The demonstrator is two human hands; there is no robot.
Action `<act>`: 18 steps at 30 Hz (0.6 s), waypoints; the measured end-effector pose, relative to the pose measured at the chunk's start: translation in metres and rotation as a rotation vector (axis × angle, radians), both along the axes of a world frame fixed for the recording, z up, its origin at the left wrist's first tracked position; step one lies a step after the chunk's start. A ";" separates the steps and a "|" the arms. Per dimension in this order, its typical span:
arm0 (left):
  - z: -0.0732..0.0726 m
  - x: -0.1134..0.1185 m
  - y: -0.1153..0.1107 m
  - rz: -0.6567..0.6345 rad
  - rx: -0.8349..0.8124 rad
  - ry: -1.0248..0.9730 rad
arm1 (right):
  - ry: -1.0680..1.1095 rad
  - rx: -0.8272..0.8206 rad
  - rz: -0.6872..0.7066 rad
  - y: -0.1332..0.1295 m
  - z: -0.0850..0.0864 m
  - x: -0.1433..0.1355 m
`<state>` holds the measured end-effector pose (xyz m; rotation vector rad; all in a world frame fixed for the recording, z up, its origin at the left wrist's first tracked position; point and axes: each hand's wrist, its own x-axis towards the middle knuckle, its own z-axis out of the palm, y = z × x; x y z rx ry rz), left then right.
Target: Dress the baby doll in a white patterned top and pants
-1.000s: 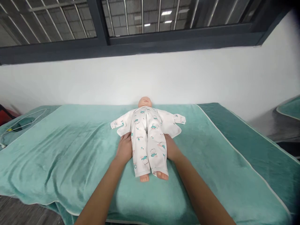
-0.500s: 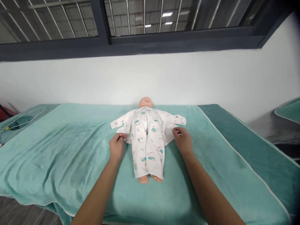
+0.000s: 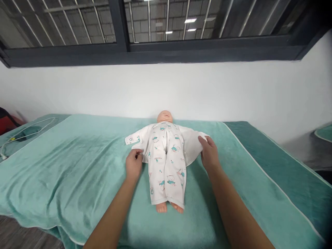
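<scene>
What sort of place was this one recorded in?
Probably an indoor room for practising infant care, though nothing confirms it: a dressed baby doll lies on a padded-looking surface under a green cover, against a white wall below a barred window.

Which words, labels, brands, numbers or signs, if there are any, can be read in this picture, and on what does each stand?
No text can be read anywhere.
On the doll's white clothes: small coloured prints; any lettering among them is too small to read.
On the green blanket: no writing visible.
</scene>
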<state>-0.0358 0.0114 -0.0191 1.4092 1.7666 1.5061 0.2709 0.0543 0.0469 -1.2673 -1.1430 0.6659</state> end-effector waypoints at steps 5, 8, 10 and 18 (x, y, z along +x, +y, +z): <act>0.001 0.000 0.000 -0.014 0.003 0.017 | -0.305 0.147 0.409 -0.021 0.049 -0.060; 0.002 0.000 -0.001 -0.013 -0.005 0.022 | -0.618 0.206 0.503 -0.042 0.051 -0.082; 0.003 0.001 -0.001 -0.007 -0.006 0.030 | -0.701 0.300 0.448 -0.055 0.039 -0.084; 0.005 0.001 -0.002 -0.001 -0.023 0.066 | -0.867 0.292 0.176 -0.068 0.001 -0.052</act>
